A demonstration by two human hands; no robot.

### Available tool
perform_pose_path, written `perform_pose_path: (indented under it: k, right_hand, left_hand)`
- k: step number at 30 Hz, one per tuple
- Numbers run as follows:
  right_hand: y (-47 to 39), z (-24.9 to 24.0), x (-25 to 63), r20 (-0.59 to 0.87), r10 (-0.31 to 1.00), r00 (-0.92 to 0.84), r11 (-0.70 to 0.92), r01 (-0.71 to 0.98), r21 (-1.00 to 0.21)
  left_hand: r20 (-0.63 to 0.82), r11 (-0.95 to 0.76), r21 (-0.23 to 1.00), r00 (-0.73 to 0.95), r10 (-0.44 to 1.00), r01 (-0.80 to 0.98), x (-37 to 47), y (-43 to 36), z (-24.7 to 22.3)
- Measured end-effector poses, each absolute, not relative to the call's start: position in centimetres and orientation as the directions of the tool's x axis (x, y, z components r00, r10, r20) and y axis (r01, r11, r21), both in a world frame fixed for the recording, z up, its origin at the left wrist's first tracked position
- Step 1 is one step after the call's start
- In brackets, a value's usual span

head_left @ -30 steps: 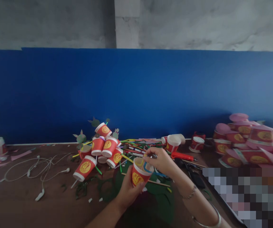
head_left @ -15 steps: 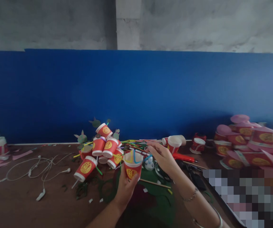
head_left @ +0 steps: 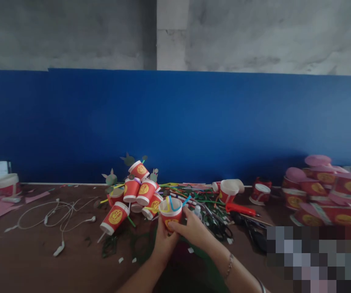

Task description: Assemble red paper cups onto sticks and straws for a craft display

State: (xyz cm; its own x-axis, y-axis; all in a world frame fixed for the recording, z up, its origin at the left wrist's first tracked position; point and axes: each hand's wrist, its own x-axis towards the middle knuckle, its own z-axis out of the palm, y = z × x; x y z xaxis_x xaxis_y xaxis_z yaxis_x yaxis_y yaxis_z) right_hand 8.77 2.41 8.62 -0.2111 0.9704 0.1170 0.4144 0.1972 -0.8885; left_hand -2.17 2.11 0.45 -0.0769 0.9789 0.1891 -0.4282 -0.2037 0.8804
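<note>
A red paper cup (head_left: 170, 211) with a white rim and a gold emblem stands upright between my hands, raised over the table. Yellow and blue strips show inside its mouth, and a blue end sticks out past the rim at the right. My left hand (head_left: 163, 240) is wrapped round the lower left side of the cup. From the right, my right hand (head_left: 192, 230) grips the same cup, its fingers on the front and right side. The cup's base is hidden by the hands.
A pile of red cups (head_left: 146, 192) with paper rabbit heads lies left of centre. White earphones (head_left: 60, 248) are further left. Scissors (head_left: 218, 226), colored strips and a red-handled tool (head_left: 241, 209) lie to the right. Pink-topped cups (head_left: 325, 177) are heaped far right.
My right hand has come down and left from above the small items onto the cup. The whole view has shifted slightly, so the table items appear further right.
</note>
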Motion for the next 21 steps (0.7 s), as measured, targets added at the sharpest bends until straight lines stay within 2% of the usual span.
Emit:
perform_pose_path:
  k: [3, 8, 15, 19, 21]
  right_hand:
    - [3.0, 7.7, 8.7, 0.128, 0.979, -0.16, 0.179, 0.368, -0.912]
    - [3.1, 6.2, 8.4, 0.307, 0.932, -0.194, 0.356, 0.328, -0.875]
    - [2.6, 4.6, 7.6, 0.417, 0.883, -0.217, 0.457, 0.192, -0.868]
    - [2.7, 4.0, 7.8, 0.444, 0.864, -0.237, 0.476, 0.098, -0.874]
    - [2.6, 3.8, 7.8, 0.436, 0.865, -0.249, 0.465, 0.069, -0.883]
  left_hand:
    - [0.12, -0.158, 0.866, -0.109, 0.987, -0.474, -2.8, 2.4, 0.1]
    - [0.178, -0.297, 0.812, -0.271, 0.946, -0.503, -4.3, 3.1, 1.6]
    - [0.097, -0.157, 0.808, -0.136, 0.986, -0.567, -5.0, 2.9, 5.2]
    - [0.064, -0.049, 0.916, 0.024, 0.998, -0.397, -5.9, 3.2, 7.0]
    - [0.047, -0.033, 0.951, 0.037, 0.998, -0.308, -6.2, 3.4, 7.9]
